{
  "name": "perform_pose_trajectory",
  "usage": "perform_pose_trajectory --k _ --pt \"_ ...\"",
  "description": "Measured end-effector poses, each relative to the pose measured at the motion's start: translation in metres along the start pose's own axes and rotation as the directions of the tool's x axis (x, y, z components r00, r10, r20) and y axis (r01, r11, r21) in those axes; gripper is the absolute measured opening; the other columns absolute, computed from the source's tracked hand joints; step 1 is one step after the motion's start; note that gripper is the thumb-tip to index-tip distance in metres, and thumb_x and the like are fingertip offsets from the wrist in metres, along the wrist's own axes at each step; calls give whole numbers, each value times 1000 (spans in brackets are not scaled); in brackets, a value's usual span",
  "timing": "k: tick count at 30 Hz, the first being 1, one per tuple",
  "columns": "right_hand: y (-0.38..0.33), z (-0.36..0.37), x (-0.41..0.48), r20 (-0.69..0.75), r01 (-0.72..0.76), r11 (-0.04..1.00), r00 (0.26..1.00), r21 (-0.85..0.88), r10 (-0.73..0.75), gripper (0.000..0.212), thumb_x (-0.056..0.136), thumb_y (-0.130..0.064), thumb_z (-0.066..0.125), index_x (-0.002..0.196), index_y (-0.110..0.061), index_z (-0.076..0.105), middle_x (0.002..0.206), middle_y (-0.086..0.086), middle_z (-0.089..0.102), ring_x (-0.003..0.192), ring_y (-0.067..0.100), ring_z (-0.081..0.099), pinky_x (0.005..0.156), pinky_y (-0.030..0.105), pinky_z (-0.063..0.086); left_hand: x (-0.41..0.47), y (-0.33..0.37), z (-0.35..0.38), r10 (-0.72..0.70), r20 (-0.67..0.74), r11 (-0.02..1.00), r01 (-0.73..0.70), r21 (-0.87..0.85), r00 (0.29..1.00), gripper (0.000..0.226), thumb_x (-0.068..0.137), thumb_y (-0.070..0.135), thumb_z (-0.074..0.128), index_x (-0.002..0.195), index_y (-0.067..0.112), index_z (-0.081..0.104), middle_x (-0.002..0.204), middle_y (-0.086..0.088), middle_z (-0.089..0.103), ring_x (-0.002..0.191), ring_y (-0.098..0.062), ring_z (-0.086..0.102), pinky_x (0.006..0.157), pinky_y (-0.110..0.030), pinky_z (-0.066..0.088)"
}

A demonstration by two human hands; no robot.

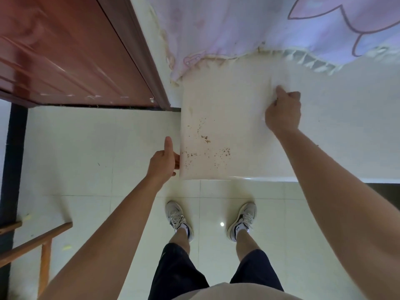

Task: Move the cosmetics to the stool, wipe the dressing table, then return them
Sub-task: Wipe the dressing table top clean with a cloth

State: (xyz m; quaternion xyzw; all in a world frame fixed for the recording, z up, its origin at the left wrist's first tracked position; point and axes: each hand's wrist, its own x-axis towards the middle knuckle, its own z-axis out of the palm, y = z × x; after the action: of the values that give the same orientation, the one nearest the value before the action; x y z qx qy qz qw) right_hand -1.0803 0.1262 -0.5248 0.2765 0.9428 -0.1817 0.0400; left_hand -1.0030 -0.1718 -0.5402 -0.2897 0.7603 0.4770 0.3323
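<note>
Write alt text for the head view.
A person standing on pale tiles holds a white square top dotted with brown specks, left hand at its left edge, right hand curled over its right edge. A pink fabric hangs beyond it; a red-brown door stands left.

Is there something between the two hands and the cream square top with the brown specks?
Nothing visible. The left hand holds the cream square top at its left edge, and the right hand holds its right edge. Only brown specks lie on it, and a curtain reaches its far edge.
</note>
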Motion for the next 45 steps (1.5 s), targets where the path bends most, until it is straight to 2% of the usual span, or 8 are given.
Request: perform_pose_trajectory --k 7,11,16,19,25,35,41,45 --pt "-97 55 -96 227 449 888 859 98 -460 53 94 -5 43 147 -4 37 129 17 44 109 35 52 92 39 47 -28 -23 3 -59 33 985 64 -163 998 69 100 59 20 90 10 67 91 -6 73 88 -20 68 79 -39 58" --pt "-119 48 -109 352 478 820 744 316 -568 41 97 -5 42 136 -9 55 123 15 52 108 31 57 95 34 46 -42 -26 3 -63 19 972 65 -228 998 61 102 53 24 107 10 68 100 -6 72 93 -23 68 83 -42 57" --pt "-45 5 -81 63 344 859 917 379 -394 41 99 -9 44 138 -10 55 113 9 51 97 24 59 87 10 33 -56 -28 17 18 -89 985 -33 -170 996 38 103 44 31 96 24 63 102 -1 69 89 -16 68 80 -41 57" --pt "33 -12 -79 -3 208 941 977 266 -215 43 98 -9 45 139 -10 54 116 11 51 95 25 58 84 12 33 -59 -32 24 128 -139 989 -136 -56 982 23 98 26 39 88 28 59 92 8 66 89 -16 68 89 -48 53" --pt "81 5 -141 69 191 979 978 66 -195 49 92 -7 53 140 -4 51 111 19 53 88 36 60 77 38 50 -61 -42 22 139 -104 986 -147 -73 985 42 91 7 37 117 27 63 103 11 69 89 -9 68 87 -40 55" --pt "-89 64 -152 225 458 847 825 269 -518 41 96 -11 47 135 -4 54 110 19 58 98 33 59 85 32 43 -63 -47 6 52 49 981 -41 -188 997 51 86 -8 37 117 25 59 118 7 66 99 -16 66 80 -34 51" --pt "-25 20 -103 18 275 879 952 389 -306 38 98 -11 47 135 -9 58 112 15 59 98 28 61 90 13 34 -69 -44 10 93 52 989 -86 -123 994 55 87 -8 36 130 21 54 123 6 60 100 -14 63 74 -30 50" --pt "78 -7 -111 -1 130 980 991 151 -131 41 101 -12 43 141 -7 50 117 20 55 101 36 57 88 31 42 -68 -45 14 89 18 986 -85 -146 996 53 86 -8 35 124 23 55 121 7 60 100 -14 64 77 -33 52"
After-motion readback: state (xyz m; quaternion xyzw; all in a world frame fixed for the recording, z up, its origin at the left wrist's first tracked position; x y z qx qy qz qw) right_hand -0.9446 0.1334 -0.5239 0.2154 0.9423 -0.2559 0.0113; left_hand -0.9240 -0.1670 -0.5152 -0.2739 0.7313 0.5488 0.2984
